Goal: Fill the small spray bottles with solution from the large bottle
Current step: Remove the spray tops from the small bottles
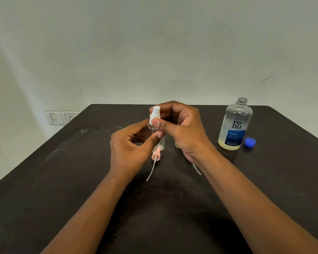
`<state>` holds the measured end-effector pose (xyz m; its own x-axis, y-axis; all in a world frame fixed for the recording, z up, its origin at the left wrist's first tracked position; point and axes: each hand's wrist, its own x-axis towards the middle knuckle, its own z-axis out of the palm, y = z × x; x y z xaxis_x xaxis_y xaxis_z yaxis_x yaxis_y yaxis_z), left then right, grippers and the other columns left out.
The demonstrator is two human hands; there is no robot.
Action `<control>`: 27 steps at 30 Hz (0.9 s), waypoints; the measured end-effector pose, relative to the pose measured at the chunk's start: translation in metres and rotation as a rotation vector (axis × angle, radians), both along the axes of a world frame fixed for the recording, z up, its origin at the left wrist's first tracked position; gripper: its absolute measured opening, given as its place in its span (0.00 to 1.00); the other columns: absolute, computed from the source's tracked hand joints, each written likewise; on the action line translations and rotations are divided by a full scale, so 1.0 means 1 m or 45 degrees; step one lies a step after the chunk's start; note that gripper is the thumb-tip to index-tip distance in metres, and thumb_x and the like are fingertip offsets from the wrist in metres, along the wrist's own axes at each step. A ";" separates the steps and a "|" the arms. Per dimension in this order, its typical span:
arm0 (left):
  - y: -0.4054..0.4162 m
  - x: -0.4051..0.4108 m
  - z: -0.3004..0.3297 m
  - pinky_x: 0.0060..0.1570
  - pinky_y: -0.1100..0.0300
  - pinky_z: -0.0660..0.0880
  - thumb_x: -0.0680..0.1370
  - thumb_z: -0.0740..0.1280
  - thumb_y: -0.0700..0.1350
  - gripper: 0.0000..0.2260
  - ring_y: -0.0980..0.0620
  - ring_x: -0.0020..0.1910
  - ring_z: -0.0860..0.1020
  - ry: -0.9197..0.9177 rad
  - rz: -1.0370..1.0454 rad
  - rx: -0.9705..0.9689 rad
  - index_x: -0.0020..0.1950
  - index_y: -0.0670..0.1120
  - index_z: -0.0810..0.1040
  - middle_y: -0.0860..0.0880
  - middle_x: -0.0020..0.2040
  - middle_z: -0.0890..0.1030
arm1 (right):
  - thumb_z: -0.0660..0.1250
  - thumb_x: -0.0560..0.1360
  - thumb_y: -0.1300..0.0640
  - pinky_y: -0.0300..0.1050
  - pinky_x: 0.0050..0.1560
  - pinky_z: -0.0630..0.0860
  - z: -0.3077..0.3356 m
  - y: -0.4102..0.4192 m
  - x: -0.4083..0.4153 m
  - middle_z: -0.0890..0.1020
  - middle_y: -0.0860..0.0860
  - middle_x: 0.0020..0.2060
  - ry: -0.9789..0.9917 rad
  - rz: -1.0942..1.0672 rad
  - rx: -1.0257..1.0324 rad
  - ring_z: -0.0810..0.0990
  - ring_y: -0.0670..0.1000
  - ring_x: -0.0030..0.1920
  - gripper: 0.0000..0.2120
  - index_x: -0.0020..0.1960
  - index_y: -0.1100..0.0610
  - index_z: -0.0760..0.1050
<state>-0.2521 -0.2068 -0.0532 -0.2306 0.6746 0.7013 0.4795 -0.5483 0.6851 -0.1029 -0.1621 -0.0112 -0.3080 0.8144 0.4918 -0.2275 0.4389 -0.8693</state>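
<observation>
A single wide-angle view comes from the person's head, facing forward and tilted down across the dark tabletop [62,180] toward the pale wall [154,43] behind it. It sits close: both forearms enter from the bottom edge, and the left hand [130,151] and right hand [184,129] meet near the centre. The wall fills the upper part beyond them.

A small clear plastic spray bottle [151,128] with a white pump top stood upright, held above the bench. A second small bottle [177,144] holding yellowish liquid stood mostly hidden. The large clear labelled bottle [234,125] stood uncapped at the right, a shallow layer of yellowish solution in it, its blue cap [250,142] just beside it.
</observation>
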 end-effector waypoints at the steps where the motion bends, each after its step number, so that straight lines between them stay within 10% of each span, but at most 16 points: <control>1: 0.000 -0.001 0.000 0.49 0.53 0.85 0.77 0.76 0.52 0.17 0.54 0.49 0.87 -0.004 0.000 0.005 0.65 0.48 0.85 0.56 0.50 0.88 | 0.74 0.76 0.71 0.48 0.56 0.84 0.000 0.000 0.001 0.88 0.58 0.52 -0.002 0.044 0.002 0.88 0.54 0.54 0.12 0.57 0.60 0.84; 15: 0.000 0.000 -0.001 0.47 0.55 0.85 0.77 0.75 0.58 0.18 0.53 0.48 0.87 0.032 0.013 -0.020 0.63 0.51 0.85 0.57 0.49 0.88 | 0.76 0.74 0.70 0.58 0.55 0.85 0.000 0.000 -0.001 0.87 0.59 0.50 0.003 -0.040 0.014 0.87 0.59 0.52 0.15 0.58 0.59 0.80; 27: 0.000 0.001 -0.001 0.44 0.61 0.84 0.77 0.76 0.49 0.12 0.56 0.45 0.86 0.010 0.033 -0.027 0.60 0.52 0.86 0.58 0.45 0.87 | 0.84 0.68 0.59 0.44 0.46 0.82 -0.004 0.000 -0.005 0.83 0.53 0.44 -0.109 -0.244 0.130 0.82 0.50 0.44 0.20 0.56 0.54 0.79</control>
